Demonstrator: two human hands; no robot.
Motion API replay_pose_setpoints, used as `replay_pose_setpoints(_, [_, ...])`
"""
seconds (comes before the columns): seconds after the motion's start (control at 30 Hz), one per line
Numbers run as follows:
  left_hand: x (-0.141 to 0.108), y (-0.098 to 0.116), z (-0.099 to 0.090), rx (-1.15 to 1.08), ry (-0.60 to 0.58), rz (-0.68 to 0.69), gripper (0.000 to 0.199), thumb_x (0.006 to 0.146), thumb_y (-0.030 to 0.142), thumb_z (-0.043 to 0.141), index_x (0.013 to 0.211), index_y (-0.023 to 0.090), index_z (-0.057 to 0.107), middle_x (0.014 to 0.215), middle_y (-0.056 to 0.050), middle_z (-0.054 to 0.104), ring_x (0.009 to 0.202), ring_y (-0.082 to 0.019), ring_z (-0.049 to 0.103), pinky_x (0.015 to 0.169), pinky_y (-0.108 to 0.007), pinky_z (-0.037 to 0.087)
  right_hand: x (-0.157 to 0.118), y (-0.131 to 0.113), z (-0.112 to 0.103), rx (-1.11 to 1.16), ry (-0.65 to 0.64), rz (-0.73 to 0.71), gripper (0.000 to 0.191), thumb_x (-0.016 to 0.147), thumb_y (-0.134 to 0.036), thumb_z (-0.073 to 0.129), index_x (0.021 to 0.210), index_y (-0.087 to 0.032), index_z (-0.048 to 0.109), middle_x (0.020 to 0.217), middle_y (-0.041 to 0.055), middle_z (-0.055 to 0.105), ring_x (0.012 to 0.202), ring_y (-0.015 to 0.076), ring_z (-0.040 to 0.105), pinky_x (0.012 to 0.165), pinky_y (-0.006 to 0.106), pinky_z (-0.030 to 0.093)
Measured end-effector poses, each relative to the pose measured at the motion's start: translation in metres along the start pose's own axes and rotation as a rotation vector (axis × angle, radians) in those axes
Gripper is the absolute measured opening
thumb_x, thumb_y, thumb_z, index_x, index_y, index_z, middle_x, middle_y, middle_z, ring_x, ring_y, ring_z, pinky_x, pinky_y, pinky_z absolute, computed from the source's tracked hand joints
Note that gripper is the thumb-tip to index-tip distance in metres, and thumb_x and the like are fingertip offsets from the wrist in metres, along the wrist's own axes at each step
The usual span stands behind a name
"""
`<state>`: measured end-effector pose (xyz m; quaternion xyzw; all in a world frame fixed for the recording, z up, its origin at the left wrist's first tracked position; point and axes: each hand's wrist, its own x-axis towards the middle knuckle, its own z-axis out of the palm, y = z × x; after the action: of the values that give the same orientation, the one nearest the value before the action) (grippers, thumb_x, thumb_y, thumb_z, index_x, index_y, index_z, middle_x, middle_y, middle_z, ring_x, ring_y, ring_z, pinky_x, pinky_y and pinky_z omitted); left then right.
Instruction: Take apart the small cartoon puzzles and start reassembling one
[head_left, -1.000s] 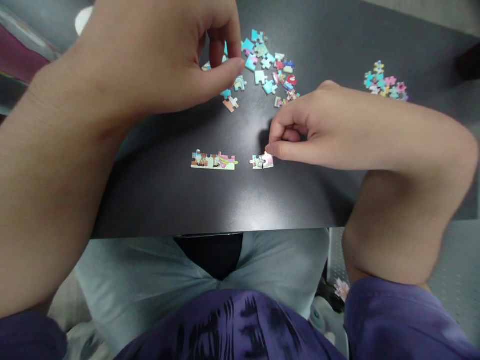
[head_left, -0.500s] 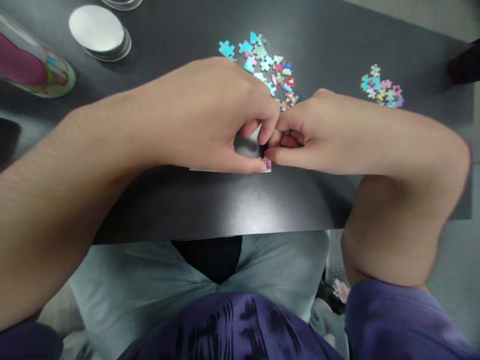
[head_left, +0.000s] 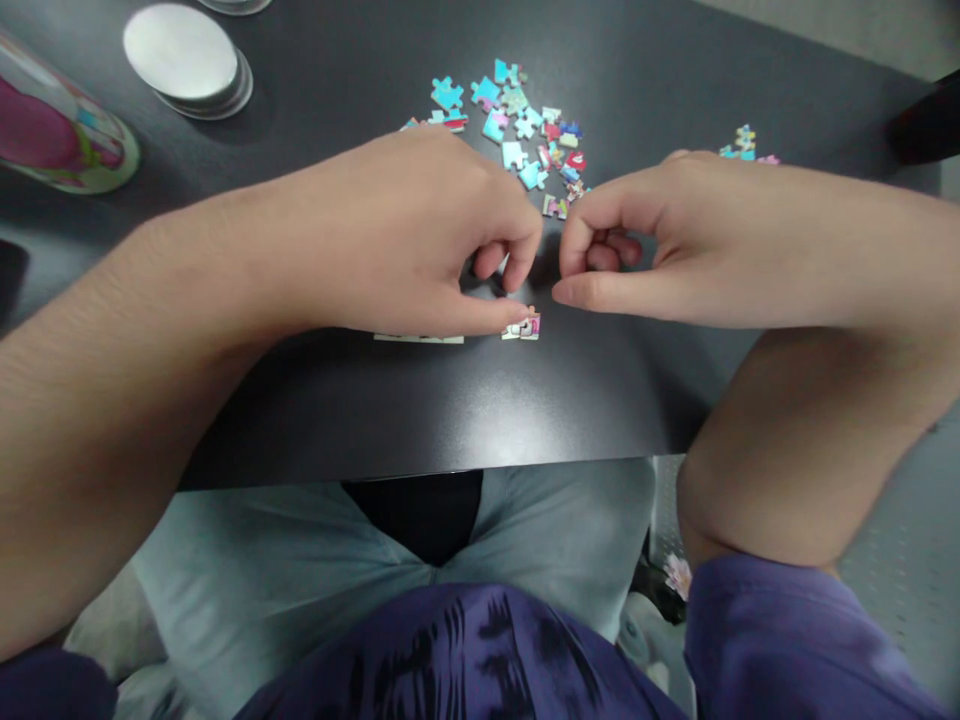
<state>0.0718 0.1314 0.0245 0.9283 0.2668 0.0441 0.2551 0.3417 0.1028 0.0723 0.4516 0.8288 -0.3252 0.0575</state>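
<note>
My left hand (head_left: 442,230) arches over the dark table with its fingers curled. Its thumb tip holds down a small puzzle piece (head_left: 531,328), pale with pink, that looks joined to another one. Under that hand the pale edge of a puzzle strip (head_left: 420,339) shows; the rest of the strip is hidden. To the right, my right hand (head_left: 637,245) hovers just apart from the piece, thumb stretched out and fingers bent, with nothing visible between them. Beyond both hands lies a loose spread of puzzle pieces (head_left: 532,175) in blue, red and white.
A smaller cluster of puzzle pieces (head_left: 742,152) lies at the right, partly behind my right forearm. At the upper left are a stack of round silvery lids (head_left: 184,52) and a clear container with pink inside (head_left: 67,140). A dark object (head_left: 926,125) stands at the right edge.
My right hand has moved right, away from my left hand and the small piece, and its fingers have opened a little. The left thumb stays on the piece.
</note>
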Motion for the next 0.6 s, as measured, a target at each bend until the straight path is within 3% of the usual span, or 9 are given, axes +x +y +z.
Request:
replay_pose_setpoints(0.17, [0.0,-0.007,-0.003,-0.053,-0.018,-0.05,0.012,0.092,0.042,0.1,0.098,0.035,0.091,0.09,0.0,0.081,0.102,-0.033,0.084,0.115,-0.048,0.059,0.007,0.003,0.008,0.014,-0.021,-0.003,0.028,0.106,-0.052,0.099,0.094,-0.032,0.083,0.081,-0.0014,0.078,0.072,0.0229,0.067,0.075,0.043,0.045])
replay_pose_setpoints(0.4, [0.002,-0.004,-0.003,0.0,-0.045,-0.077,0.011,0.092,0.042,0.099,0.1,0.037,0.094,0.099,0.001,0.088,0.105,-0.032,0.085,0.109,-0.045,0.059,0.014,0.005,0.011,0.011,-0.036,0.004,0.024,0.102,-0.052,0.099,0.1,-0.032,0.085,0.085,-0.0018,0.077,0.075,0.0241,0.068,0.072,0.044,0.045])
replay_pose_setpoints(0.6, [0.003,-0.003,-0.002,-0.078,-0.022,-0.126,0.028,0.092,0.061,0.098,0.101,0.036,0.091,0.105,-0.002,0.09,0.121,-0.036,0.083,0.118,-0.045,0.062,0.015,0.001,0.009,0.005,-0.021,0.044,0.023,0.098,-0.053,0.1,0.101,-0.036,0.085,0.088,-0.0011,0.08,0.079,0.0275,0.07,0.072,0.046,0.049])
